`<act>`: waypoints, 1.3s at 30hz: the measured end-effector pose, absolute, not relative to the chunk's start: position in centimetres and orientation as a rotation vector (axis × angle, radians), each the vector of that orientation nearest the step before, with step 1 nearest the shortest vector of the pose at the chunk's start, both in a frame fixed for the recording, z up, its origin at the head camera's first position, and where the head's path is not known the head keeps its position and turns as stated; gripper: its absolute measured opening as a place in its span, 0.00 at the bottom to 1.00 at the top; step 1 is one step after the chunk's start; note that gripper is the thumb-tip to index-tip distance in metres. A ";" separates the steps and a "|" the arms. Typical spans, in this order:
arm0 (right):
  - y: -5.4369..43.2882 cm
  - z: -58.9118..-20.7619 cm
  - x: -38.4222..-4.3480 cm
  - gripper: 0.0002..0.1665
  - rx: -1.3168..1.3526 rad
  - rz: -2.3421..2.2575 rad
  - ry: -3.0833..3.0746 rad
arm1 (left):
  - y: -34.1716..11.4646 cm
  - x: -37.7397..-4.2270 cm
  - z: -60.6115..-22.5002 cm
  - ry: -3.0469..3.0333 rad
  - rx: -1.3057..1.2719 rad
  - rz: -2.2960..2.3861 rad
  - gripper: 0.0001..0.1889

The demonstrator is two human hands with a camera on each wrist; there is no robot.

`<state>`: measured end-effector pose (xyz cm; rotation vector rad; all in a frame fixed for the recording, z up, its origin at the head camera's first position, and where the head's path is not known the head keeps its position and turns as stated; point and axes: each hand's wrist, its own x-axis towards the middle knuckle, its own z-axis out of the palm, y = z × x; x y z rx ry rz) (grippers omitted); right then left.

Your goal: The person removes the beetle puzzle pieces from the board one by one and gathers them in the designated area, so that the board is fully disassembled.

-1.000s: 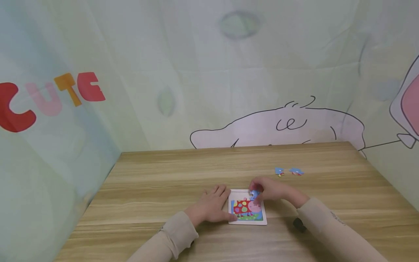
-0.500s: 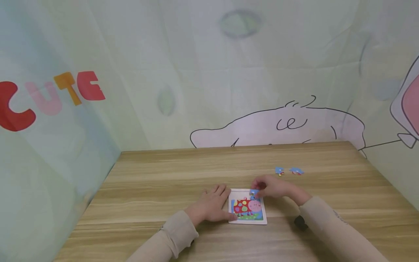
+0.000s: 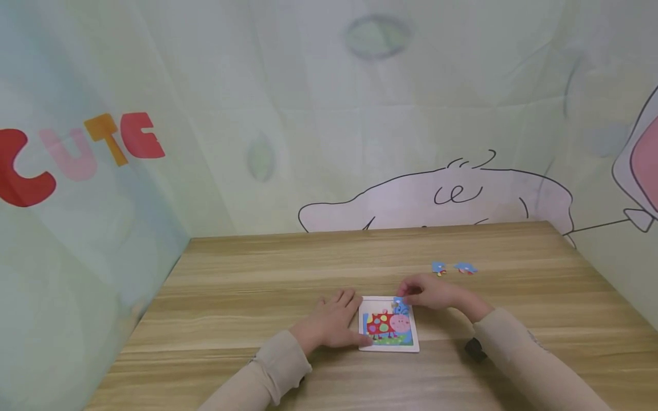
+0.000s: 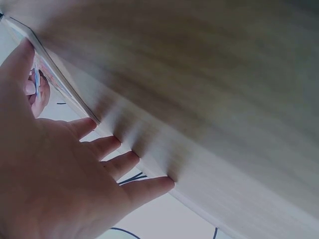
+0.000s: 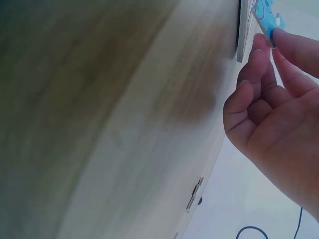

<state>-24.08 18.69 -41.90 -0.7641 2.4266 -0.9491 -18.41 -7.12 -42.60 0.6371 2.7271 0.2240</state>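
Note:
A square puzzle board (image 3: 389, 349) with a white border lies on the table, its lower part filled with a red spotted body and a pink face. My left hand (image 3: 334, 322) rests along the board's left side, fingers spread on the tabletop and thumb over the lower left corner. At the upper right corner my right hand (image 3: 429, 291) pinches a blue puzzle piece (image 5: 269, 20) between thumb and forefinger. In the right wrist view that piece is tilted up from the board, and the other fingers curl loosely.
Two blue puzzle pieces, a left one (image 3: 438, 268) and a right one (image 3: 465, 268), lie on the wooden table (image 3: 288, 262) beyond the right hand. A printed curtain (image 3: 319, 114) stands behind the table. Something small and dark (image 3: 475, 349) shows by the right sleeve.
My right hand has shifted slightly right and its fingers cover less of the blue piece, which sits at the board's upper right. The left hand and the board have stayed put.

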 end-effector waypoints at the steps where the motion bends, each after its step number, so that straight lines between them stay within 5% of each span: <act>1: 18.7 -41.9 -24.1 0.03 -0.773 -0.951 2.427 | -7.1 -18.4 -42.6 2.726 0.633 0.224 0.51; 24: 24.1 -39.3 -25.5 0.08 -0.669 -0.978 2.626 | -7.1 -18.1 -42.4 2.733 0.636 0.222 0.50; 39: 30.6 -38.2 -27.4 0.24 -0.378 -0.996 2.683 | -7.1 -18.2 -42.6 2.742 0.642 0.194 0.50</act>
